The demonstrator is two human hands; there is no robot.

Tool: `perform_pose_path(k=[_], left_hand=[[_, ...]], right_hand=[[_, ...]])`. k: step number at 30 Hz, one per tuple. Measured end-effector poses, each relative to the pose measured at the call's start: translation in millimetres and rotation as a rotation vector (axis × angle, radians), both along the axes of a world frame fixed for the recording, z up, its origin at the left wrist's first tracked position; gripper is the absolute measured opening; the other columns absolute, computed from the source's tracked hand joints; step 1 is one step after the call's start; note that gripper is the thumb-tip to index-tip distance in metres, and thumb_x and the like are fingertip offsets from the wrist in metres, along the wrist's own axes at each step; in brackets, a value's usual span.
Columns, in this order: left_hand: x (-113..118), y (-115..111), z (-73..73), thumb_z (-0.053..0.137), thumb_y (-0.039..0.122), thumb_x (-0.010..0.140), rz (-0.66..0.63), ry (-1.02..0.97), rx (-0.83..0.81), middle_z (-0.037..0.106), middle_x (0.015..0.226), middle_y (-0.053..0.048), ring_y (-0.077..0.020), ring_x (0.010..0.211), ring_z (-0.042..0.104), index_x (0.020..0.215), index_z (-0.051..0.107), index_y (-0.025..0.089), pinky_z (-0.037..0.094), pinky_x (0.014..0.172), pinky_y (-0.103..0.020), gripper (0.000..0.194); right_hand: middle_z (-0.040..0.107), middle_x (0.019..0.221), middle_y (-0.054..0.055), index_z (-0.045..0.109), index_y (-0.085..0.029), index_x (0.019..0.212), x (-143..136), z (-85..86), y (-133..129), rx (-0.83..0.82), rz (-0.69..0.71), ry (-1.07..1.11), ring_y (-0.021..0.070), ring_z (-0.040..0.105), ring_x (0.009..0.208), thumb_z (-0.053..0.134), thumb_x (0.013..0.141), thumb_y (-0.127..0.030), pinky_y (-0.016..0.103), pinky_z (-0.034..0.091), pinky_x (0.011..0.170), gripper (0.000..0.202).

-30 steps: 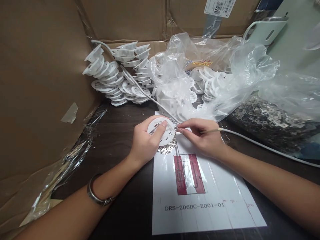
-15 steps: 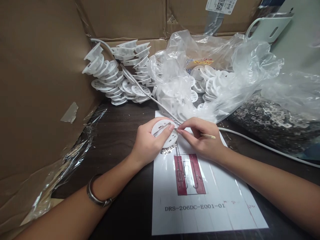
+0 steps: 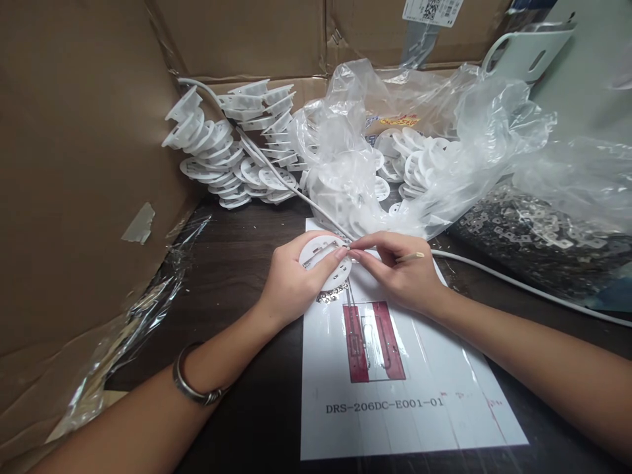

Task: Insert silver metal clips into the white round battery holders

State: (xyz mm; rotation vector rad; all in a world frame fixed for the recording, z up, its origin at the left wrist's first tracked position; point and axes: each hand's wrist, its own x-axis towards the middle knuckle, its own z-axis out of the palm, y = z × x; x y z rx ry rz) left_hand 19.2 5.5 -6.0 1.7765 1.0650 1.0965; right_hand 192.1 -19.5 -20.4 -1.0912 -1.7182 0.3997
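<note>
Two clear plastic bags are noted on the dark wood-grain table [image 3: 232, 257]. The crumpled clear plastic bag [image 3: 486, 138] at the back contains white round plastic discs [image 3: 419, 168]. The clear plastic bag at the right [image 3: 577, 171] contains a large heap of small silver metal plates [image 3: 533, 230]. A white plastic container with a looped handle [image 3: 533, 56] stands behind; its contents cannot be determined.

Brown cardboard walls [image 3: 247, 39] enclose the back and left side. Stacks of white plastic discs [image 3: 217, 148] stand at the back left, several leaning. A white cable [image 3: 320, 212] crosses diagonally in front of these stacks, passes behind the right hand [image 3: 402, 266] and continues rightward. A white printed sheet [image 3: 424, 368] lies under the hands, bearing a red-and-white figure and "DRS-206DC-E001-01". A small pile of silver metal pieces [image 3: 330, 294] lies on it.

The white, round, slotted plastic disc [image 3: 316, 250] is in the left hand [image 3: 291, 276], above the sheet's upper left corner; the thumb lies across its face and partly covers the slots. The right thumb and index finger are pinched together at its right edge; anything between them is too small to identify. The right hand also grips a thin pale-yellow stick [image 3: 413, 255], its end protruding.
</note>
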Motion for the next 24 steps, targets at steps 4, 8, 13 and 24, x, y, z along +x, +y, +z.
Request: perform_pose_path(k=[4, 8, 13, 24], left_hand=[[0.4, 0.4, -0.6, 0.069, 0.029, 0.077, 0.035, 0.011, 0.019, 0.071, 0.078, -0.003, -0.016, 0.073, 0.066, 0.083, 0.069, 0.016, 0.053, 0.067, -0.025, 0.013], [0.3, 0.6, -0.8, 0.069, 0.028, 0.077, 0.049, 0.012, 0.039, 0.071, 0.079, -0.002, -0.0151, 0.073, 0.066, 0.083, 0.069, 0.016, 0.052, 0.066, -0.024, 0.013], [-0.1, 0.8, -0.8, 0.07, 0.027, 0.078, 0.062, 0.027, 0.05, 0.071, 0.078, -0.002, -0.0146, 0.073, 0.065, 0.083, 0.068, 0.016, 0.052, 0.067, -0.023, 0.013], [0.6, -0.1, -1.1, 0.068, 0.031, 0.079, 0.011, 0.024, 0.003, 0.071, 0.077, -0.003, -0.0151, 0.071, 0.065, 0.083, 0.069, 0.016, 0.053, 0.064, -0.023, 0.015]], right_hand=[[0.065, 0.068, 0.001, 0.068, -0.016, 0.091, -0.9, -1.1, -0.7, -0.05, 0.017, 0.036, 0.0082, 0.047, 0.049, 0.067, 0.082, -0.021, 0.024, 0.031, 0.042, 0.011], [0.064, 0.071, 0.001, 0.062, -0.017, 0.091, -0.8, -2.4, -0.9, -0.101, 0.011, 0.117, 0.0088, 0.049, 0.054, 0.068, 0.08, -0.024, 0.023, 0.032, 0.042, 0.015], [0.058, 0.061, -0.002, 0.061, -0.016, 0.077, 1.9, -2.1, 1.5, -0.203, 0.106, 0.098, 0.0069, 0.042, 0.05, 0.063, 0.085, -0.032, 0.024, 0.033, 0.047, 0.019], [0.062, 0.062, 0.002, 0.066, -0.013, 0.08, 4.4, -1.6, 5.2, -0.366, 0.131, 0.211, 0.0097, 0.051, 0.052, 0.065, 0.084, -0.037, 0.025, 0.036, 0.047, 0.024]])
